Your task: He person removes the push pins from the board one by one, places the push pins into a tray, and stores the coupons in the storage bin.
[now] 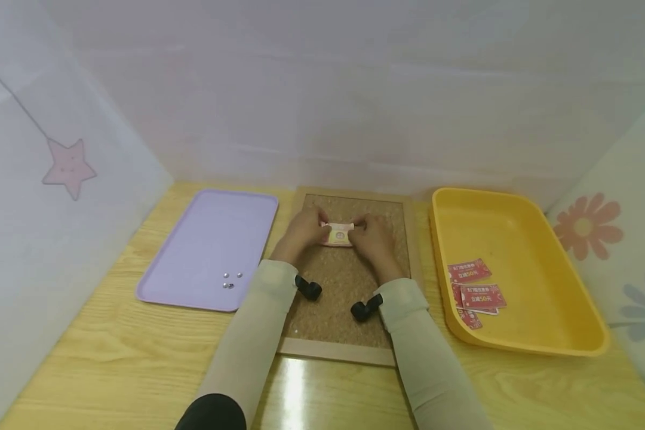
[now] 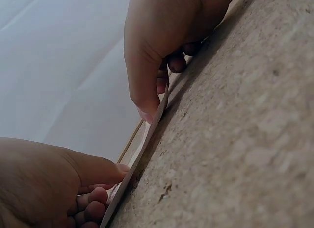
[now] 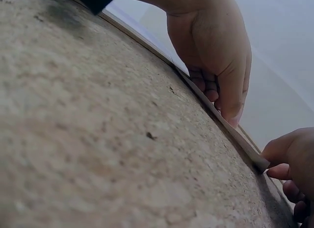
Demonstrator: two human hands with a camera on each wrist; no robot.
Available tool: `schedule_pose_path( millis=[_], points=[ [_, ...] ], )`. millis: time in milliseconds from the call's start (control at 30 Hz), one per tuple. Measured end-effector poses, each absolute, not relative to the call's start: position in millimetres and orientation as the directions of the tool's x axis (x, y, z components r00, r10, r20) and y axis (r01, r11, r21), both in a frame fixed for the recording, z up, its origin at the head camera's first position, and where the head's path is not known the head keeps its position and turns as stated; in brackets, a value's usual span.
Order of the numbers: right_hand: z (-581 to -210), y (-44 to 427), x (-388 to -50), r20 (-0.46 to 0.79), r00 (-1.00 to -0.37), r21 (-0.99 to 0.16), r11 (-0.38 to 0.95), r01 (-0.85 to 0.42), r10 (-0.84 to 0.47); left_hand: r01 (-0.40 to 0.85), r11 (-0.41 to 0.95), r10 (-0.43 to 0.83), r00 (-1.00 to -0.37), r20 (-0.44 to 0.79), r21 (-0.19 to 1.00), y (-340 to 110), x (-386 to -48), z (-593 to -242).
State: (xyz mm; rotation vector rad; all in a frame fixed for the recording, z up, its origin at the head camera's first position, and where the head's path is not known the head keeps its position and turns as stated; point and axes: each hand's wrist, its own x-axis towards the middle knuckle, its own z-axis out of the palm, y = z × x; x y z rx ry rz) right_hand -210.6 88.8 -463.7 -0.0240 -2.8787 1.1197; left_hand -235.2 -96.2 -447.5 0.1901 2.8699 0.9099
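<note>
A small pink-and-yellow paper coupon [image 1: 337, 235] lies at the upper part of a wood-framed cork board [image 1: 338, 298]. My left hand [image 1: 304, 231] pinches its left end between thumb and fingers. At the other end my right hand [image 1: 374, 240] pinches it the same way. Seen edge-on in the left wrist view, the coupon [image 2: 142, 154] sits very close to the cork, with the left hand [image 2: 54, 184] low and the right hand [image 2: 169, 46] above. In the right wrist view the left hand [image 3: 216, 51] is at the top and the right hand [image 3: 297, 164] at the right edge.
Left of the board is a purple tray [image 1: 209, 239] holding several small silver tacks [image 1: 228, 286]. A yellow bin [image 1: 527, 275] at the right contains several red coupons [image 1: 484, 296]. White sheeting [image 1: 355, 107] rises behind the wooden table [image 1: 123, 358].
</note>
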Motion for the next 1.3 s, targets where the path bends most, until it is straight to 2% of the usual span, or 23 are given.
schedule_pose_path(
  millis=[300, 633, 833, 1067, 1300],
  points=[
    [-463, 88, -210, 0.094, -0.995, -0.707, 0.705, -0.050, 0.023, 0.092, 0.808, 0.159, -0.985, -0.064, 0.582, -96, -232, -447],
    [-461, 87, -208, 0.131, -0.990, -0.680, 0.731, -0.057, 0.044, 0.106, 0.798, 0.182, -0.981, -0.069, 0.593, -94, -231, -440],
    [-461, 79, -206, 0.154, -0.987, -0.681, 0.728, -0.081, 0.034, 0.090, 0.829, 0.152, -0.986, -0.067, 0.551, -99, -229, -439],
    [-459, 78, -207, 0.193, -0.979, -0.679, 0.729, -0.089, 0.061, 0.091, 0.820, 0.151, -0.987, -0.060, 0.566, -99, -233, -438],
    [-463, 78, -204, 0.162, -0.986, -0.672, 0.736, -0.083, 0.036, 0.063, 0.824, 0.126, -0.989, -0.074, 0.562, -100, -229, -442]
  ],
)
